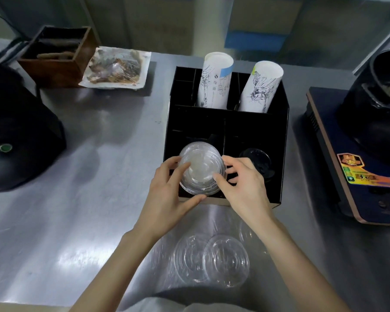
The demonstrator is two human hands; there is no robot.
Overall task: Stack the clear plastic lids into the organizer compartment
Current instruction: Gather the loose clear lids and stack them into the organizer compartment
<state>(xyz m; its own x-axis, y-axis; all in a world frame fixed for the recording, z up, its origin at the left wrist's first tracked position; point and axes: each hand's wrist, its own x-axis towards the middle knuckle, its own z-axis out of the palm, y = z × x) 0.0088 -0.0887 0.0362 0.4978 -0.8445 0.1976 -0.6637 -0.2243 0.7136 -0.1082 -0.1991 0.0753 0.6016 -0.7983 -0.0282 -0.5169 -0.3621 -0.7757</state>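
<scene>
A stack of clear plastic lids [200, 167] sits at the front left compartment of the black organizer [284, 140]. My left hand [167, 194] grips the stack from the left and below. My right hand [243, 183] holds its right edge with thumb and fingers. More clear lids [212, 260] lie loose and overlapping on the steel counter between my forearms. Another clear lid [248, 230] lies partly hidden behind my right wrist. Black lids [256, 159] stand in the front right compartment.
Two stacks of printed paper cups [214, 82] lean in the organizer's back compartments. A wooden box [54, 57] and a wrapped tray [117, 68] stand at the back left. A black appliance [14, 140] is on the left, a cooker with a pot [369, 104] on the right.
</scene>
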